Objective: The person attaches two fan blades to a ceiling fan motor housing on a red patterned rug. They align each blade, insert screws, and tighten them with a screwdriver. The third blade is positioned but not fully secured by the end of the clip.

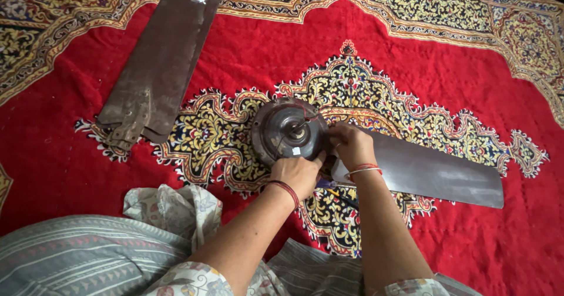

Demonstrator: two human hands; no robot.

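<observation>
A dark brown ceiling fan motor (286,128) lies on a red patterned carpet (282,55). One brown blade (429,171) is still joined to it and points right. My left hand (299,172) rests against the motor's near edge, fingers curled on it. My right hand (351,145) presses where the blade meets the motor housing, fingers bent around the joint. A thin tool with a blue and yellow handle (333,190) lies on the carpet just under my hands. Whether either hand pinches a small part is hidden.
Loose brown fan blades (161,61) lie stacked at the upper left of the carpet. A crumpled pale floral cloth (170,208) sits by my left knee. My legs in striped grey fabric (76,252) fill the lower left.
</observation>
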